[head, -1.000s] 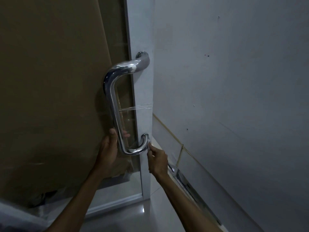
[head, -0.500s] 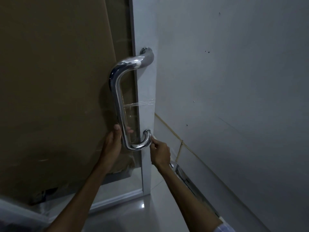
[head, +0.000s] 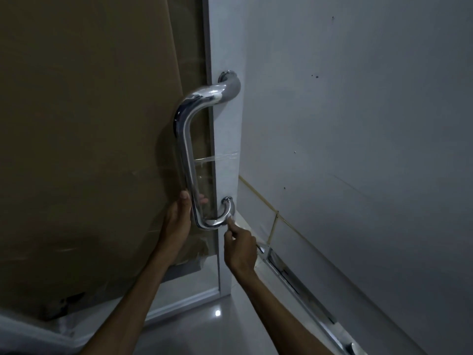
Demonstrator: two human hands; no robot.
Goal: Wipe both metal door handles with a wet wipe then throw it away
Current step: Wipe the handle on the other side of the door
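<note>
A chrome D-shaped door handle [head: 188, 155] stands upright on the edge of a glass door [head: 202, 129], its top post near the upper middle of the view and its bottom post low down, just left of the white door frame [head: 225, 124]. The left hand [head: 179, 221] cups the lower straight part of the handle from the left, fingers curled behind the bar and gripping it. The right hand [head: 240, 248] is closed, its fingertip and thumb pinched against the bottom curve of the handle; something pale shows at that pinch, probably the wet wipe [head: 232, 218], though it is too small and dim to be sure. Brown cardboard [head: 89, 124] covers the glass on the left, and a grey wall [head: 358, 124] fills the right. The risk from here, as I judge it, is a missed patch: the tight bend and the post against the glass are awkward to reach, and a small bunched wipe could slip from the pinch. Only one handle shows, so the second could be forgotten.
</note>
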